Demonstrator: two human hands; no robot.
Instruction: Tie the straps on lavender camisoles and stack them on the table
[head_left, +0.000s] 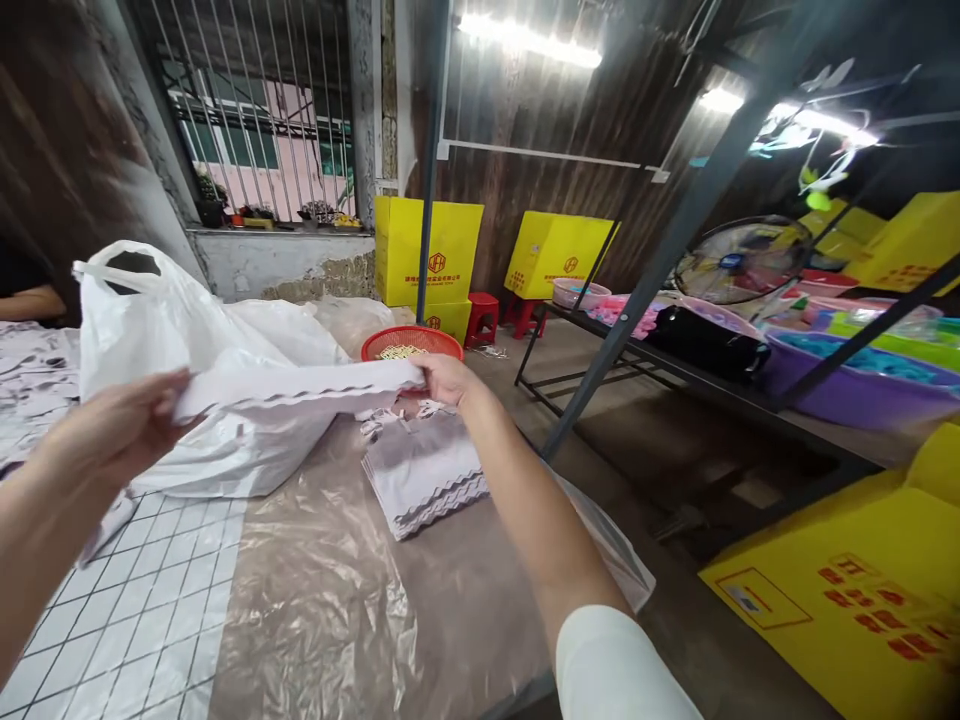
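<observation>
A pale lilac strip of fabric with a wavy edge (300,388) is stretched level between my two hands above the table. My left hand (124,425) pinches its left end, and my right hand (444,380) grips the other end. Below my right forearm lies a neat stack of pale lilac fabric pieces with zigzag edges (427,470). Right behind the held fabric stands a large white plastic bag (157,320), bulging and partly covered by it. The table top (300,620) is covered with clear plastic and, at the left, a white grid-lined sheet.
A red basket (412,340) of small pale pieces stands past the stack. A slanted metal post (660,270) rises on the right, before a rack with a purple tub (862,385) and a fan (739,262). Yellow boxes (847,590) stand around. Another person's arm (34,303) shows far left.
</observation>
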